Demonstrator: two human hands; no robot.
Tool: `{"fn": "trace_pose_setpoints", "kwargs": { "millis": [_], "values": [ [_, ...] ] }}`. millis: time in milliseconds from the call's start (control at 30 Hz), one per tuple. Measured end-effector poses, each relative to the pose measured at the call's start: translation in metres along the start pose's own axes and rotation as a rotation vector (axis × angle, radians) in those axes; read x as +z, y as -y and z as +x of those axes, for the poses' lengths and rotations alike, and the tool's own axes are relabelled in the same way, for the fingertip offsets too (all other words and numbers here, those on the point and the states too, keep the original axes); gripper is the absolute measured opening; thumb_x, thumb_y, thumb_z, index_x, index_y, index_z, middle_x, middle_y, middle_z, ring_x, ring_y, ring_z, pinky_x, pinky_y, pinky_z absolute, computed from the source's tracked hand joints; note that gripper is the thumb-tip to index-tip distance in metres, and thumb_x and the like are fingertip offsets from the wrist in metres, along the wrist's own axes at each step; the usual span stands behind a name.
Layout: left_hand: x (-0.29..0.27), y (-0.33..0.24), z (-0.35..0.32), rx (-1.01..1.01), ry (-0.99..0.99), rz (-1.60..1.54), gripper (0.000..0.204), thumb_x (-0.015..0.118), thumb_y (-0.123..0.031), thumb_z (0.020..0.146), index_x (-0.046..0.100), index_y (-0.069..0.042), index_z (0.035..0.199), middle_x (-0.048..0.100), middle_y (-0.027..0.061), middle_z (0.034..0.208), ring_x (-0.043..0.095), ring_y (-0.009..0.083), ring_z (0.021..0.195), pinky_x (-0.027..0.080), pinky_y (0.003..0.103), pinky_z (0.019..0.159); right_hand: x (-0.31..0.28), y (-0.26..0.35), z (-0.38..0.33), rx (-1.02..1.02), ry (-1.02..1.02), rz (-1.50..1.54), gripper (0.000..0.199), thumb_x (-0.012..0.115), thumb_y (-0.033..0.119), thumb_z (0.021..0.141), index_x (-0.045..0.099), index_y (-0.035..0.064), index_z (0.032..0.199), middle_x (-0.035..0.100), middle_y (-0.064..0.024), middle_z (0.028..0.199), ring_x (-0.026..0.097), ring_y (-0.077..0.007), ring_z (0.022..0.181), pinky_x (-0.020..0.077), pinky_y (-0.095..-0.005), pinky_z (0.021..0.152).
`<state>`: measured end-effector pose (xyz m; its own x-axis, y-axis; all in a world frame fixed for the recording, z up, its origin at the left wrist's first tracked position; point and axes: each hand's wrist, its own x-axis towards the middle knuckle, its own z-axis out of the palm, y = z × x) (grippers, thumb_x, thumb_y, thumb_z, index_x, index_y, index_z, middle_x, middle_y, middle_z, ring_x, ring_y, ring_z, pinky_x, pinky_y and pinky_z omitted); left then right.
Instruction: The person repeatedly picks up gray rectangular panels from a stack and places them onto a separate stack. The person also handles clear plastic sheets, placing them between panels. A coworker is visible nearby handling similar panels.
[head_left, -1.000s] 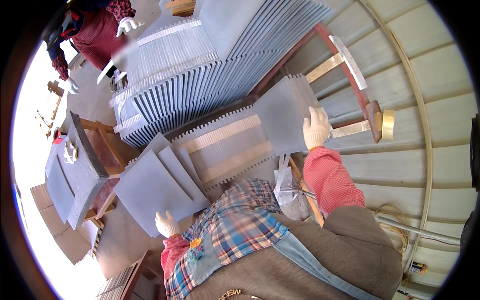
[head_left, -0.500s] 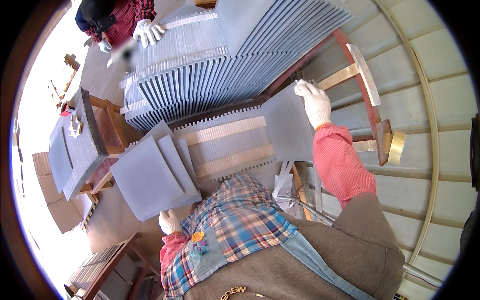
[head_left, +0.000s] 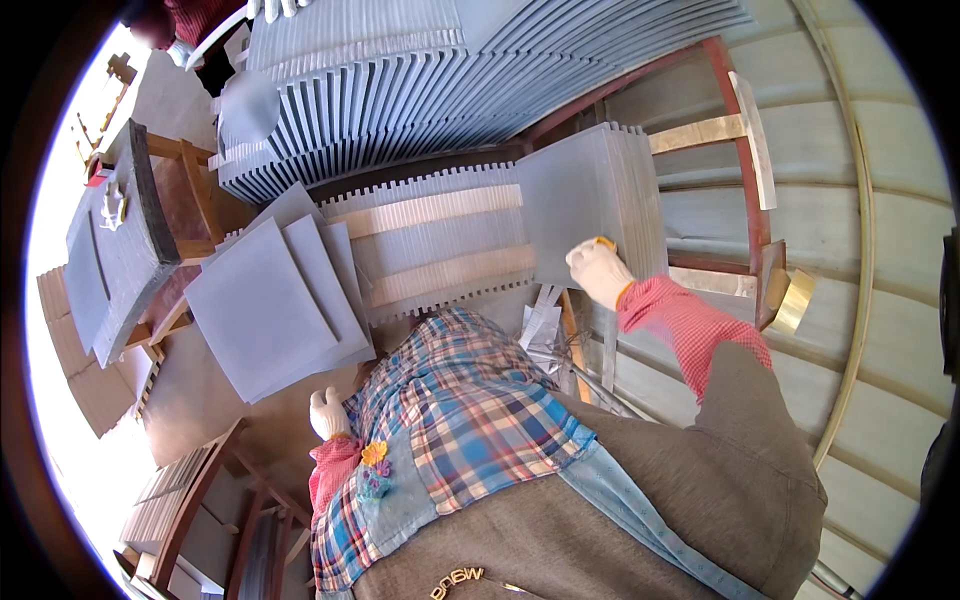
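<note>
While the right hand sits at the panel bundle, its state: fingers curled in, with a yellow-orange fleck beside them; whether anything is gripped cannot be told.
Panel bundle: grey flat sheets, leaning, layered edges toward the right; located at the right end of the notched row.
Bearing: bundle lies ahead of the right hand, mostly ahead and slightly left; the glove overlaps the lower part of the front face, contact uncertain.
Long axis: notched row runs left to right, rising slightly toward the right; front sheet nearly square.
Nearer hand: right; the left hand is well apart, fingers loosely bent, nothing seen in it, grip width unclear.
Loose panels: grey, fanned over the row's left end, near the left hand.
Obstructions: large panel batch behind the row; red frame and wooden slat beyond the bundle, right.
Farther left: dark surface bearing a grey sheet.
Top edge: co-worker's gloved hand, at the large batch.
</note>
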<state>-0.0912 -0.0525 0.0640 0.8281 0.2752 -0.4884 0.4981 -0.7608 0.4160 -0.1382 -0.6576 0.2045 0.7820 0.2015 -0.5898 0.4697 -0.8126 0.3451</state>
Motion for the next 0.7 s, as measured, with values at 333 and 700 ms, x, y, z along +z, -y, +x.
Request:
{"fn": "trace_pose_setpoints", "kwargs": {
  "millis": [333,700],
  "values": [
    [-0.027,-0.011,0.005,-0.029,-0.013,-0.073,0.040,0.066,-0.036,0.094,0.073,0.002,0.104,0.075,0.0223,0.093,0.073,0.0372,0.089,0.055,0.045,0.083,-0.027,-0.099,0.090,0.307,-0.406,0.047,0.017,0.060,0.015,0.087,0.074,0.0085,0.096,0.071,-0.0075,0.110,0.068,-0.0268,0.107,0.0534,-0.0400,0.093],
    [-0.026,-0.011,0.012,-0.150,-0.039,-0.060,0.047,0.063,-0.041,0.091,0.073,0.002,0.106,0.073,0.0288,0.099,0.071,0.0444,0.097,0.055,0.049,0.089,0.034,0.055,-0.039,0.068,-0.369,0.295,0.012,0.064,0.019,0.083,0.071,0.0115,0.089,0.068,-0.0057,0.103,0.066,-0.0281,0.105,0.0518,-0.0453,0.090]
  ]
}}
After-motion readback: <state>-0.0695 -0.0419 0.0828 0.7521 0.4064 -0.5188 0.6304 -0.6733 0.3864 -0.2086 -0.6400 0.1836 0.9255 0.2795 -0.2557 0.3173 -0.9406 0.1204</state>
